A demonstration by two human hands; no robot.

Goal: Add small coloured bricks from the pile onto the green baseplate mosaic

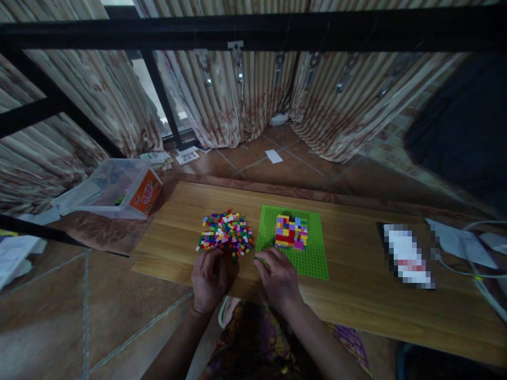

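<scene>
Down low, over a pale wooden table (356, 295) laid above a brown tiled floor (59, 316). Left hand (208, 279) palm down at the near edge of a loose heap of small multicoloured plastic bricks (225, 234), fingers curled, fingertips touching or just short of the nearest bricks; cannot tell whether anything is pinched beneath. Right hand (278, 275) resting on the near left corner of a flat bright green studded baseplate (312, 253), fingers bent together over the plate's edge, a sliver of green showing at the fingertips; whether closed on a brick, cannot tell. Hands apart from each other, a strip of bare table between them. On the baseplate, toward its far left part, a squarish block of stacked bricks in red, yellow, purple and blue (291, 232), just beyond the right hand and not touched by it. Heap just left of the baseplate, nearly meeting its edge. Farther left, off the table's corner, a clear plastic storage box with an orange label (119, 190), tilted. To the right on the table, a dark flat object with a blurred patch (407, 256), well apart from the bricks, and white cables (475, 274) beyond it. Behind, striped beige curtains (245, 95) hanging to the floor and a black metal frame (253, 31) across the top.
</scene>
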